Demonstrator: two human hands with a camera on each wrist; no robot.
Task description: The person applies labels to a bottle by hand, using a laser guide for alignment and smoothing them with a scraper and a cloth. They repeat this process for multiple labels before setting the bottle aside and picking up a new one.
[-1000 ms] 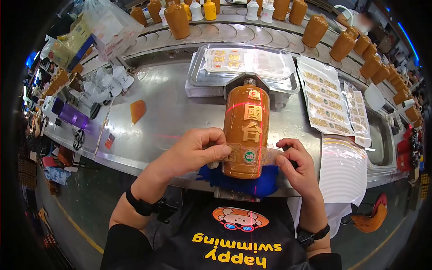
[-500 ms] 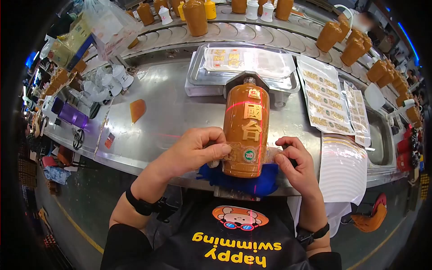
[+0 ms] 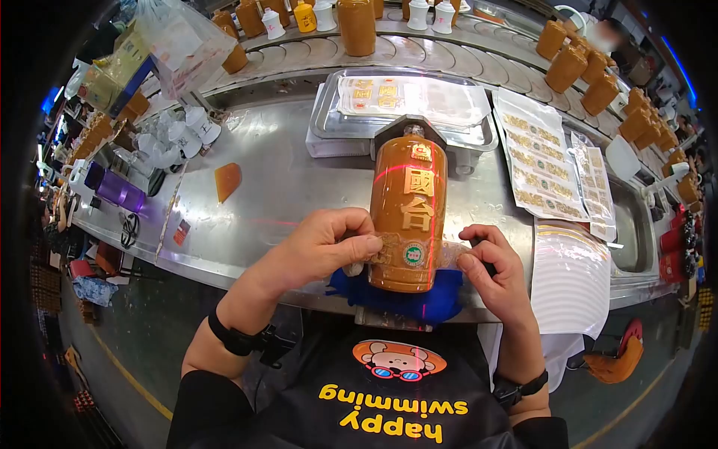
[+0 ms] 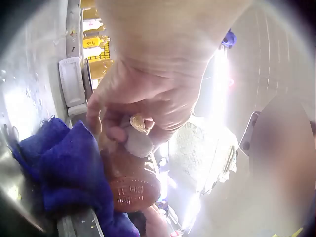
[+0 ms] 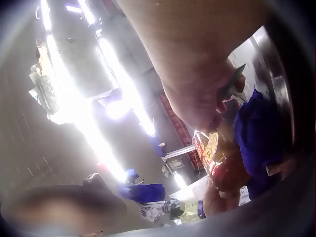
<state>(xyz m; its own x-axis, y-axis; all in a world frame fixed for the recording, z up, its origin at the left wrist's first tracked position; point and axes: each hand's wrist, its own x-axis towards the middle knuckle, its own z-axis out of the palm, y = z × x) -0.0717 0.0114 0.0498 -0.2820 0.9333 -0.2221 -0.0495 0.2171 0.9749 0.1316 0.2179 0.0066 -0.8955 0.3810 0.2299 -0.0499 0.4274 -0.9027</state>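
A glossy brown bottle with raised gold characters lies tilted back, its neck toward a dark angular holder. Across its lower body runs a see-through label strip with gold pattern and a round green seal. My left hand pinches the strip's left end between thumb and fingers, close beside the bottle. At the other side my right hand pinches the right end. A thin dark flat piece shows at the right fingers in the right wrist view. Blue cloth lies under the bottle's base.
Behind the bottle stands a metal tray with label sheets. More gold label sheets lie to the right, before a sink. An amber piece, white caps and a purple bottle are left. Brown bottles stand on a conveyor.
The brown bottles on the conveyor have travelled to the right. Both hands keep nearly the same place and grip. The bottle and strip sit very slightly higher in the head view.
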